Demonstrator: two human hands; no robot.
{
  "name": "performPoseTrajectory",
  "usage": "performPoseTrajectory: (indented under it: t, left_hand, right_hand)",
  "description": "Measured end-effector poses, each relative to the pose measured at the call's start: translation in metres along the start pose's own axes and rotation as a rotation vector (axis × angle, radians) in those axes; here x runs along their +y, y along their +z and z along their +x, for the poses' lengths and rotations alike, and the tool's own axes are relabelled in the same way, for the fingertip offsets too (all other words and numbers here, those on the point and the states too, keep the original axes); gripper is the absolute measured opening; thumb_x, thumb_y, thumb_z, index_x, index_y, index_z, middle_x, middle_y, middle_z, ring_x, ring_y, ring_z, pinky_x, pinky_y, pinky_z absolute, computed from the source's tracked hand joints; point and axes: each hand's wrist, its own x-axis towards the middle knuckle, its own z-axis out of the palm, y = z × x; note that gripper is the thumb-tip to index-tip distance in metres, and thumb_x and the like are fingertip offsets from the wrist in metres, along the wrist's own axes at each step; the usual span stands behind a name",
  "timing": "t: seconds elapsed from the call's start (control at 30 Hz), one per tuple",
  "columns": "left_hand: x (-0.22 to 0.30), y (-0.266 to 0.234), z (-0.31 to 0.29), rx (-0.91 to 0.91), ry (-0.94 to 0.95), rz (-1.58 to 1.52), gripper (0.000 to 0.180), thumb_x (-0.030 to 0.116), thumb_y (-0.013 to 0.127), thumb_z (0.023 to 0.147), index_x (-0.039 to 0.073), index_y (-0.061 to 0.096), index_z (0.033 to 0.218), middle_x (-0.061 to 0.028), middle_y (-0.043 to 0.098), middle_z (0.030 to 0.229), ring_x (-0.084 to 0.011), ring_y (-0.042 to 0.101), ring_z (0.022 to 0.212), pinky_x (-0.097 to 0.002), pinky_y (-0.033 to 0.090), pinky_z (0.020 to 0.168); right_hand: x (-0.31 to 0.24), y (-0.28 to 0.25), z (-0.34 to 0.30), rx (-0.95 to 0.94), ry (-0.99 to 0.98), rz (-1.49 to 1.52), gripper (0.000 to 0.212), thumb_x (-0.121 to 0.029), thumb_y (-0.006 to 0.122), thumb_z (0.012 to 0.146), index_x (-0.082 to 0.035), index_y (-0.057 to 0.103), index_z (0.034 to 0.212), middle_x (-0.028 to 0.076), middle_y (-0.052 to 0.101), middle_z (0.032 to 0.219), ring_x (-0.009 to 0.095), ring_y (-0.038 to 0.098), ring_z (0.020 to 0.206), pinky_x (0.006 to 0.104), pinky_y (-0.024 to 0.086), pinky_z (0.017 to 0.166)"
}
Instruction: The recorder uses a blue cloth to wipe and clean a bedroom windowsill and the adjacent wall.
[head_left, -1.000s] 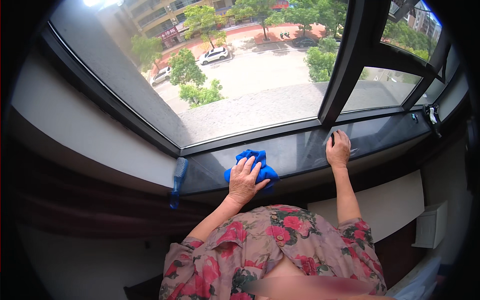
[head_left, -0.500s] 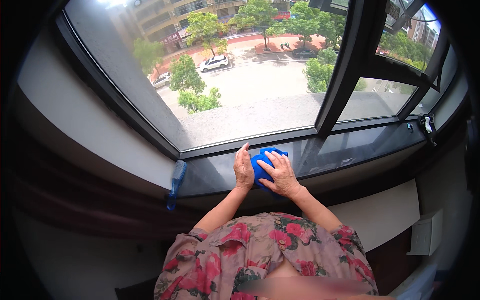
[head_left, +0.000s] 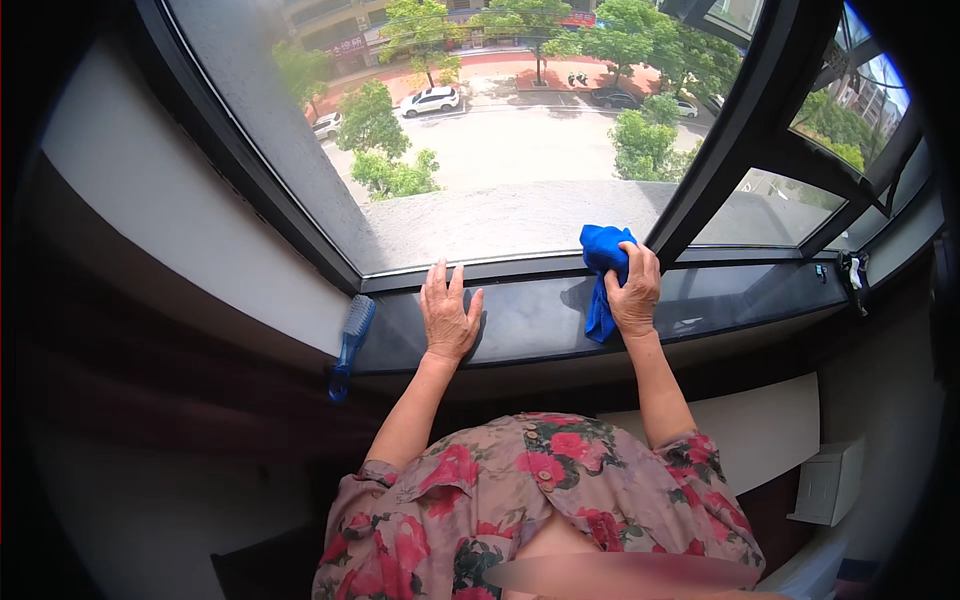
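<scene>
A blue cloth (head_left: 603, 255) is gripped in my right hand (head_left: 636, 292), near the lower right corner of the large window pane (head_left: 500, 230). The cloth's upper part is bunched by the window frame, and its loose end hangs down over the dark sill (head_left: 530, 315). My left hand (head_left: 449, 315) holds nothing. Its fingers are spread and point toward the lower frame, above the left part of the sill; whether the palm rests on the sill I cannot tell.
A blue brush (head_left: 351, 345) lies at the sill's left end, its handle past the edge. Small items (head_left: 854, 270) stand at the far right end. The dark window frame (head_left: 715, 130) rises on the right. Below right are a pale board (head_left: 760, 430) and a white box-shaped unit (head_left: 830, 482).
My right hand has carried the blue cloth to the right and up toward the window's corner. My left hand has left the cloth, shifted left and opened its fingers.
</scene>
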Motion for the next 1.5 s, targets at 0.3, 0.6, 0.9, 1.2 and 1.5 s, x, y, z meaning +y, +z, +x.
performPoseTrajectory:
  t: [0.3, 0.6, 0.9, 1.2, 1.5]
  left_hand:
    - [0.009, -0.002, 0.007, 0.036, -0.006, -0.021, 0.055, 0.031, 0.069, 0.09, 0.004, 0.054, 0.136, -0.0212, 0.045, 0.142, -0.0374, 0.04, 0.136, -0.0518, 0.031, 0.112]
    - [0.001, 0.004, 0.015, 0.112, -0.07, -0.115, 0.052, 0.032, 0.069, 0.09, 0.003, 0.058, 0.131, -0.0171, 0.052, 0.129, -0.0343, 0.045, 0.127, -0.0529, 0.031, 0.11]
    - [-0.003, 0.006, 0.021, 0.16, -0.014, -0.092, 0.048, 0.028, 0.07, 0.088, 0.003, 0.06, 0.127, -0.0149, 0.055, 0.123, -0.0327, 0.049, 0.119, -0.0501, 0.035, 0.106]
    - [-0.008, 0.009, 0.019, 0.128, -0.041, -0.071, 0.049, 0.033, 0.068, 0.09, -0.001, 0.062, 0.126, -0.0166, 0.055, 0.123, -0.0324, 0.048, 0.121, -0.0525, 0.032, 0.11]
    - [-0.009, 0.006, 0.017, 0.154, -0.075, -0.124, 0.049, 0.032, 0.067, 0.09, 0.0, 0.061, 0.127, -0.0163, 0.055, 0.124, -0.0327, 0.049, 0.122, -0.0516, 0.033, 0.109]
  right_hand:
    - [-0.03, 0.062, -0.018, -0.144, -0.068, 0.031, 0.057, -0.002, 0.072, 0.072, -0.009, 0.059, 0.127, 0.02, 0.055, 0.113, 0.04, 0.053, 0.108, 0.0472, 0.044, 0.097]
    - [-0.117, 0.086, 0.021, -0.019, -0.522, 0.064, 0.044, -0.009, 0.07, 0.072, -0.015, 0.065, 0.116, 0.011, 0.057, 0.1, 0.028, 0.057, 0.089, 0.041, 0.046, 0.075]
    - [-0.156, -0.004, 0.153, 0.311, -0.681, 0.014, 0.057, -0.011, 0.081, 0.063, -0.016, 0.066, 0.118, 0.009, 0.059, 0.101, 0.027, 0.059, 0.089, 0.0403, 0.044, 0.075]
    - [-0.22, -0.098, 0.304, 0.811, -0.722, -0.115, 0.05, -0.007, 0.074, 0.078, -0.007, 0.057, 0.126, 0.016, 0.065, 0.106, 0.037, 0.063, 0.103, 0.0459, 0.052, 0.087]
    - [-0.287, -0.051, 0.296, 0.849, -0.774, -0.042, 0.064, -0.003, 0.071, 0.079, -0.002, 0.048, 0.139, 0.021, 0.056, 0.133, 0.041, 0.05, 0.128, 0.0487, 0.038, 0.111]
